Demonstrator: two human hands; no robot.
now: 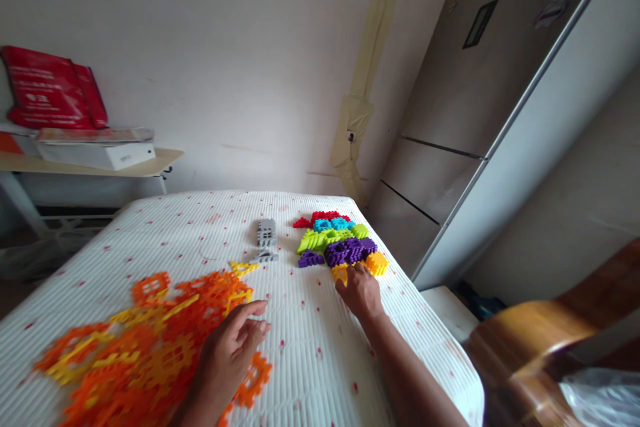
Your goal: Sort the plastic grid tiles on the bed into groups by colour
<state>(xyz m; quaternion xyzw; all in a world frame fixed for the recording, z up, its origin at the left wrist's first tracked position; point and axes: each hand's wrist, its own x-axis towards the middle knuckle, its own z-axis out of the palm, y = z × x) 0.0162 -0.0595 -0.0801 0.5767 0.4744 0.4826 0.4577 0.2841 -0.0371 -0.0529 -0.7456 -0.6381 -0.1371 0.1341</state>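
Observation:
On a white quilted bed point(310, 353) lies a big heap of orange and yellow interlocking blocks point(145, 340) at the near left. My left hand point(233, 343) hovers over its right edge, fingers loosely curled and apart, holding nothing. Farther right sits a sorted stack of blocks in bands: red point(323, 217), cyan point(333, 224), lime green point(327, 239), purple point(345, 251) and orange-yellow point(375, 263). My right hand point(361, 292) rests at the near end of that stack, fingertips pressing on a yellow block point(340, 273).
Two grey blocks point(265, 237) lie between the heap and the stack. A steel fridge point(470, 120) stands at the right, a wooden chair point(540, 340) near right. A shelf point(85, 165) with a white box and red bag is at the left wall.

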